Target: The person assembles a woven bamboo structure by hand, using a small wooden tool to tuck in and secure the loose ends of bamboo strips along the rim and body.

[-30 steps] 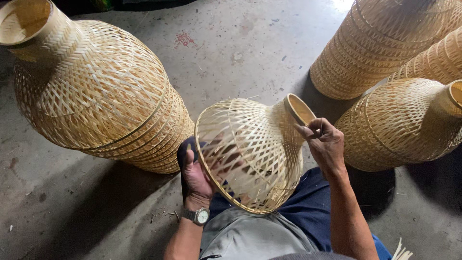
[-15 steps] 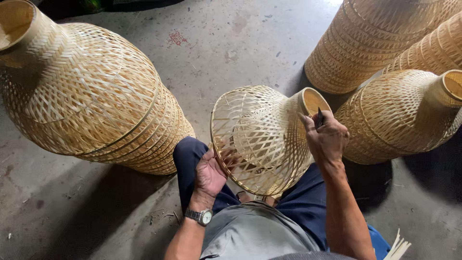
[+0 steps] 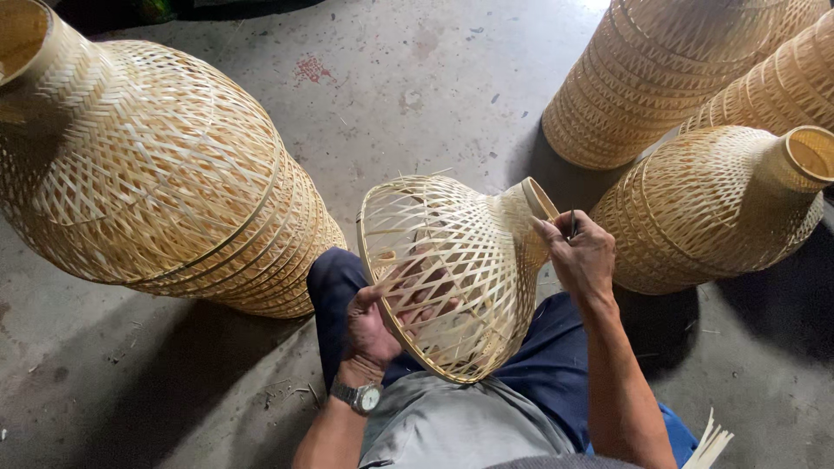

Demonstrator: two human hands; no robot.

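Note:
A woven bamboo lampshade [image 3: 452, 260] lies on its side across my lap, wide mouth toward me, narrow neck pointing away to the right. My left hand [image 3: 375, 326], with a wristwatch, grips the wide rim from below, fingers reaching inside the weave. My right hand [image 3: 578, 254] rests at the narrow neck and pinches a thin dark tool [image 3: 572, 221] against it.
A tall stack of nested bamboo shades [image 3: 165, 187] lies on the concrete floor at my left. More stacks [image 3: 669, 78] and a single shade [image 3: 721, 204] crowd the right. Loose bamboo strips [image 3: 708, 443] stick up by my right leg.
The shade has swung so its wide mouth faces more to the left. My left hand has slid lower along the rim; my right hand stays at the neck.

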